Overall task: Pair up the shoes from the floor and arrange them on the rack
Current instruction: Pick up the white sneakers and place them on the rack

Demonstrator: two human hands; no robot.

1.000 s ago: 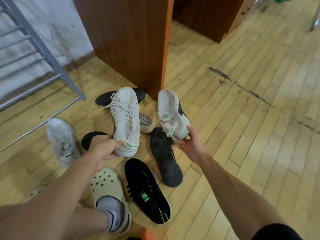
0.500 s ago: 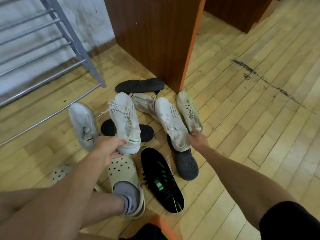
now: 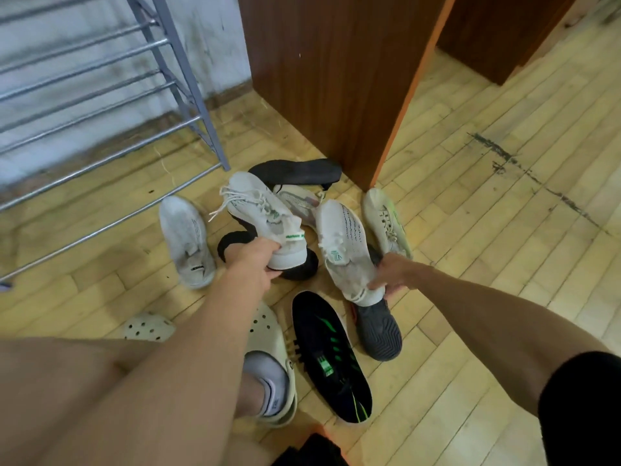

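Observation:
My left hand [image 3: 254, 262] grips the heel of a white laced sneaker with a green tab [image 3: 262, 213], lifted above the pile. My right hand [image 3: 394, 274] holds the heel of its white match [image 3: 346, 245], toe pointing away. On the floor around them lie a white slip-on shoe [image 3: 186, 238], a black shoe [image 3: 235, 243] under the left sneaker, a black sole-up shoe [image 3: 295, 171], a grey-pink sneaker [image 3: 299, 201], a pale green-laced sneaker [image 3: 386, 222], a dark grey shoe [image 3: 378, 329] and a black-green sneaker [image 3: 332, 358]. The grey metal rack [image 3: 111, 89] stands at the upper left.
A brown wooden cabinet [image 3: 336, 72] rises just behind the pile, another [image 3: 497, 31] at the far right. My foot wears a cream clog [image 3: 272, 361] with a grey sock; a second clog [image 3: 148, 327] shows left of my arm. Wood floor stretches to the right.
Both white sneakers have risen and drawn closer to me in my hands. The view has shifted left, bringing more of the rack into sight.

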